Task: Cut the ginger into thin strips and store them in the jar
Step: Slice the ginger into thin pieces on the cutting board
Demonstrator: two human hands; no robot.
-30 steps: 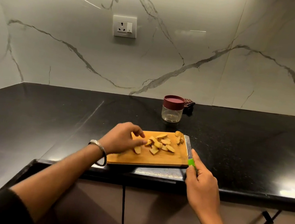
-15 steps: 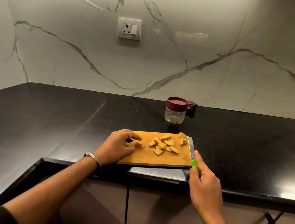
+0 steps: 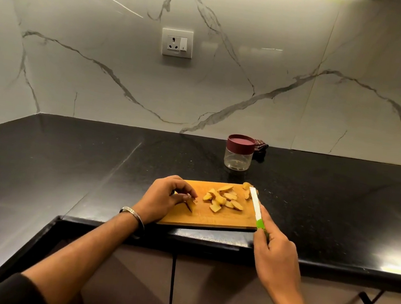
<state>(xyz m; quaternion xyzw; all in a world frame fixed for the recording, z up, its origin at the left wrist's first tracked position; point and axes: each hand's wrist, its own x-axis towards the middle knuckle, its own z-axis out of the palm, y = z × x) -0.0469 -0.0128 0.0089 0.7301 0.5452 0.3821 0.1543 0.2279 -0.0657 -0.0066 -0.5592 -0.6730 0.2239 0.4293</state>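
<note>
A wooden cutting board (image 3: 210, 219) lies at the front edge of the black countertop (image 3: 64, 158), and everything else sits in relation to it. The left hand (image 3: 164, 199) rests on the board's left end, wrist bent and forearm reaching in from the lower left, with a metal bangle (image 3: 133, 213) round the wrist; its fingers are curled inward and its fingertips (image 3: 188, 196) seem to pinch a small ginger piece, though the piece is too small and shadowed to be sure. A loose heap of pale ginger slices (image 3: 223, 199) lies on the middle of the board, with one more piece at the board's far right corner. The right hand (image 3: 273, 255) hovers off the board's right front corner, fingers wrapped round the green handle of a knife (image 3: 256, 207), index finger stretched along the top; the blade runs along the board's right edge, pointing away from the person. Beyond the board, well apart from it, stands a clear jar (image 3: 239, 154) with its maroon lid on, and a dark cloth (image 3: 260, 147) lies just behind the jar to the right
</note>
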